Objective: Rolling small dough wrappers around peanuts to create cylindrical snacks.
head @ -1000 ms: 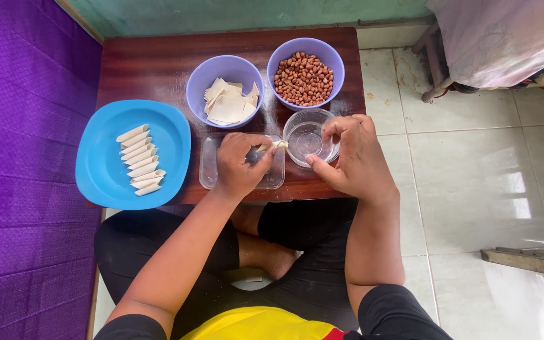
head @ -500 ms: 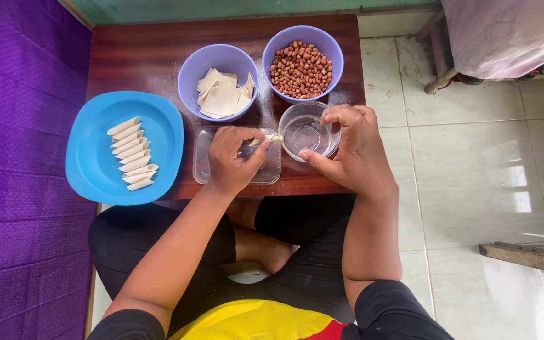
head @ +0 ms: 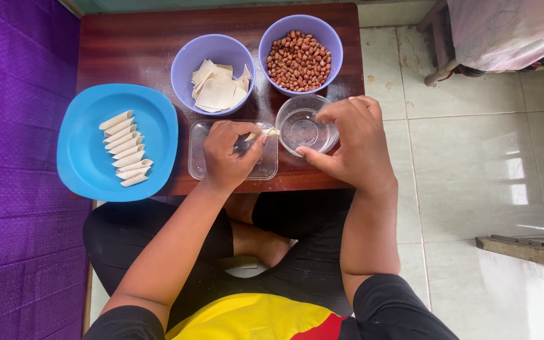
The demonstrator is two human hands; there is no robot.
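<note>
Wooden table [head: 133, 44], purple mat [head: 14, 126], pale tiled floor [head: 473, 189]

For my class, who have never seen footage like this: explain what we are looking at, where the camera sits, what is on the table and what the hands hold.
A camera on a seated person's head looks down at their two bare hands. On the low table stand a blue plate with a row of rolls, a bowl of wrappers, a bowl of peanuts, a clear tray and a small glass bowl. The left hand pinches a roll over the tray. The right hand rests on the glass bowl's rim.
</note>
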